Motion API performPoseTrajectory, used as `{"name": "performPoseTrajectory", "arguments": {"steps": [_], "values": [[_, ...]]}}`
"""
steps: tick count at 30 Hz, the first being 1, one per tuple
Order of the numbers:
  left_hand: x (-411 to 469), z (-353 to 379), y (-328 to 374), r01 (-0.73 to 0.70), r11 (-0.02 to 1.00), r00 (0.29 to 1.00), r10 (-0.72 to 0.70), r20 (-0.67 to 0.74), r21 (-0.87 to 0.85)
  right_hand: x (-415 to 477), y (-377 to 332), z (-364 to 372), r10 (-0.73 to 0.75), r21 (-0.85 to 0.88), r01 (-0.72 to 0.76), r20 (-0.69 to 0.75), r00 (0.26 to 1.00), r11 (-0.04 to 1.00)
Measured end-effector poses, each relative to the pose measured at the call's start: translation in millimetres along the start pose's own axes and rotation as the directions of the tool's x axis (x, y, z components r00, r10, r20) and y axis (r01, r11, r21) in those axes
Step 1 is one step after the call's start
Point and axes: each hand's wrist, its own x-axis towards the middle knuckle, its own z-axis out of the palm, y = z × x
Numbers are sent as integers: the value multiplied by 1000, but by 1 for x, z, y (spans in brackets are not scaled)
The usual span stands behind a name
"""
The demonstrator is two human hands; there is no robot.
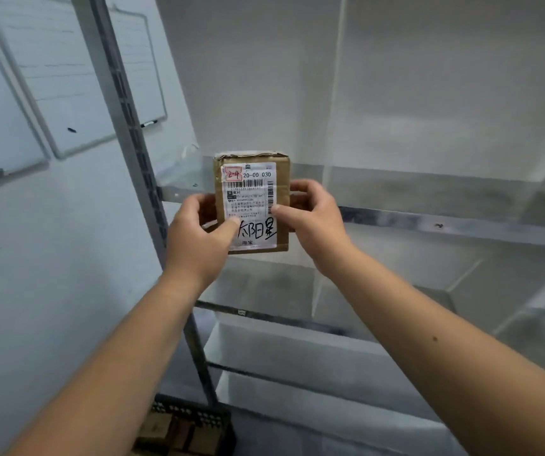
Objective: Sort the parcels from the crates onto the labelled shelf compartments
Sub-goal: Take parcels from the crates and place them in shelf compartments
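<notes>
Both forearms bare, raised forward and up, converging at mid-view. My left hand (198, 238) grips the left side of the small brown cardboard parcel (251, 159): thumb pressed on the lower left of its front face, fingers curled round behind. My right hand (313, 222) grips the right side: thumb tip on the right edge of the front, fingers wrapped to the back. So both hands are clamped on the parcel, which is held upright in the air, front face toward me. Parcel: box-shaped, top edge taped and slightly crumpled. A white shipping label (251, 205) covers most of the front: barcode, printed "20-00 030", a red-outlined box top left with a handwritten mark, and large black handwritten characters along the bottom. The parcel sits in front of the grey metal shelf rail (429, 225), at the shelf's left end, beside the grey slotted upright post (129, 126); contact with the rail cannot be told. Low down, a dark plastic crate (182, 419) holding brown parcels. Beyond, left: white wall-mounted whiteboard (67, 77).
</notes>
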Motion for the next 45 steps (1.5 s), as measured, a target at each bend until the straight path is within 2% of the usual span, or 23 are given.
{"name": "performPoseTrajectory", "arguments": {"steps": [5,8,10,19,23,30,39,45], "values": [[-34,32,16,-3,995,971,27,240,-98,-70,-4,-48,-27,-134,-7,-252,967,991],[-64,63,31,18,986,928,45,371,-165,-120,-4,-84,-69,-292,-41,-360,931,956],[-88,87,46,28,979,884,69,462,-200,-155,-8,-112,-87,-370,-91,-437,895,925],[-222,209,142,-9,963,633,215,744,-271,-307,-39,-262,-96,-345,-254,-740,666,903],[-287,268,188,1,950,542,263,798,-313,-368,-49,-334,-114,-331,-298,-817,565,896],[-403,352,248,39,937,409,302,861,-347,-461,-64,-446,-150,-357,-427,-882,446,831],[-479,461,296,58,944,305,294,906,-326,-511,-52,-565,-129,-287,-476,-933,336,831],[-502,581,313,63,937,259,317,912,-343,-494,-22,-672,-111,-247,-492,-951,289,835]]}}
